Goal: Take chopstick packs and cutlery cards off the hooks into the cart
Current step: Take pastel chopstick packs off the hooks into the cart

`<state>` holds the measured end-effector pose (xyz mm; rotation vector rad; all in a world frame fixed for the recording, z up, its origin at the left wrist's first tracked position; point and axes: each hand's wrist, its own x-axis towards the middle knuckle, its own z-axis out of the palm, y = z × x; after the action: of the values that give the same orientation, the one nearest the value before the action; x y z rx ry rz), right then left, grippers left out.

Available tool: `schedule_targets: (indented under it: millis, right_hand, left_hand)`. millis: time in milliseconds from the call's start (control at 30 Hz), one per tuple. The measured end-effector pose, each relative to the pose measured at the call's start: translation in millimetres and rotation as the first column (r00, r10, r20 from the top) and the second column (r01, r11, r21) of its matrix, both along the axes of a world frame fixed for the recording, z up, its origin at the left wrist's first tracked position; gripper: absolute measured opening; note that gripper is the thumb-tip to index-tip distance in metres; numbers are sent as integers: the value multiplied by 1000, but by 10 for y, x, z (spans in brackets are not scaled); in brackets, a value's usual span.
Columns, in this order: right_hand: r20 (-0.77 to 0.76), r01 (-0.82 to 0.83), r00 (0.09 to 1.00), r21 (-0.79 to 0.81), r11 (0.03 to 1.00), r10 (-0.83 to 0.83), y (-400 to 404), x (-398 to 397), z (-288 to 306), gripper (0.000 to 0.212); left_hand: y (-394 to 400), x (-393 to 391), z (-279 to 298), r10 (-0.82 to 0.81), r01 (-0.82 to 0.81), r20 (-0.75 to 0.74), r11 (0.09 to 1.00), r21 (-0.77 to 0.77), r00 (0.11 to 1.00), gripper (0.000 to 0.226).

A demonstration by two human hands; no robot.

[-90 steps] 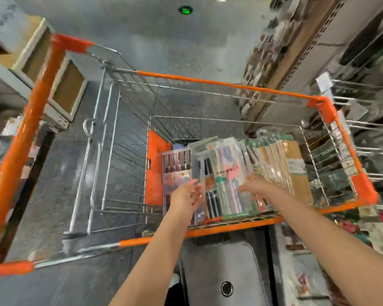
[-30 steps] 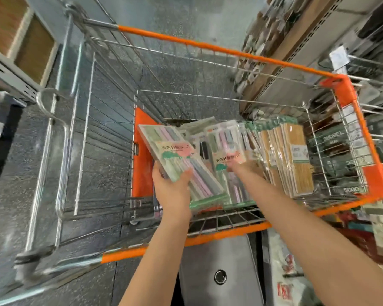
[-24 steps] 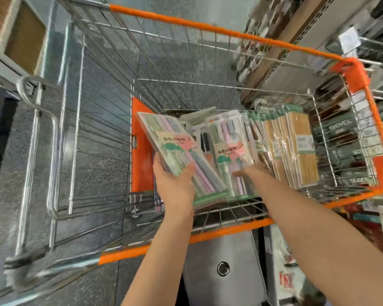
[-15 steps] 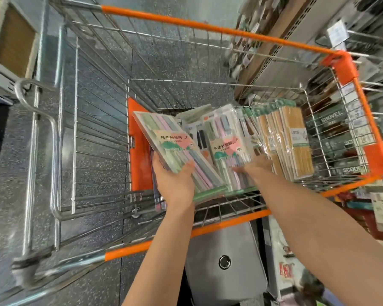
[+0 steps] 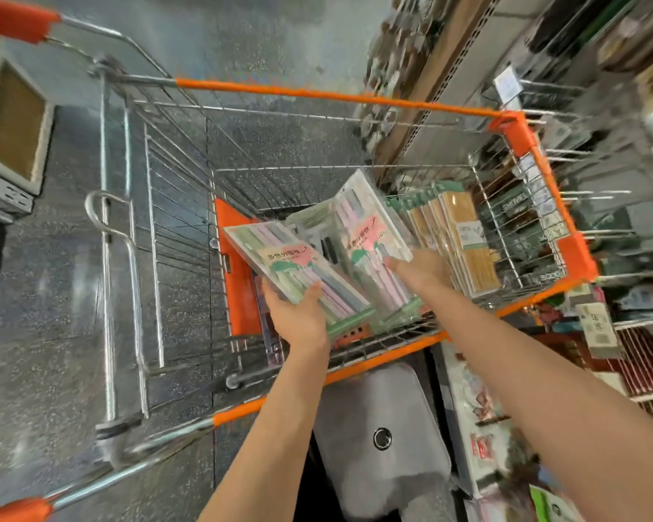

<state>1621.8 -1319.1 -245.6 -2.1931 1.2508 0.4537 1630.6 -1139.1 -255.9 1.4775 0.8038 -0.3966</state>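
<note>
**Pastel pack lifted out of the row, gap being opened**

Three seconds ago both hands were flat among the upright packs. Since then the left hand (image 5: 298,318) has pulled one pastel chopstick pack (image 5: 298,273) out of the stack and holds it tilted above the cart (image 5: 317,94), grip clamped on its lower end, thumb on the face and fingers beneath. Over the last second it has barely moved.

The right hand (image 5: 419,269) has shifted: its fingers, which lay low against the row, now press a second pastel pack (image 5: 370,243) back towards the wood-coloured packs (image 5: 464,243). That pack leans more steeply than half a second ago. How the grip lies there I cannot tell; the fingers are hidden behind the pack.

All the packs sit in the cart's near basket, against the orange flap (image 5: 238,295). The hooks (image 5: 581,194) on the right look mostly bare, though blurred.

My reading: this is tidying rather than fetching. The held pack probably goes into the gap the right hand is opening, and it could slip flat if the row falls back.
</note>
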Motion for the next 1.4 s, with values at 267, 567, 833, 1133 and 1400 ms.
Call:
schedule_targets:
  millis: [267,567,833,1133,1400]
  right_hand:
    - [339,249,921,-136,959,-191,-474,-576,1167,51]
    - [553,534,577,301,790,-601,-578,-2075,2194,84]
    - [732,649,335,278,708,-594,73,-3664,2812,108]
    - [831,771,-81,403,494,-551,1227,-5614,3315,52]
    - [878,875,-258,389,287,-404,1652,-6903,3784,100]
  left_hand:
    - [-258,-208,470,-252,247,178,968,50,951,73]
    - [-814,-700,1448,-344,472,527,873,-125,777,78]
    - [-659,-2106,2113,-466,738,638,626,-252,613,94]
    - [-134,-3846,2881,-494,949,827,282,-142,271,83]
    - [-227,-5041,3409,-435,996,897,-20,-92,74,82]
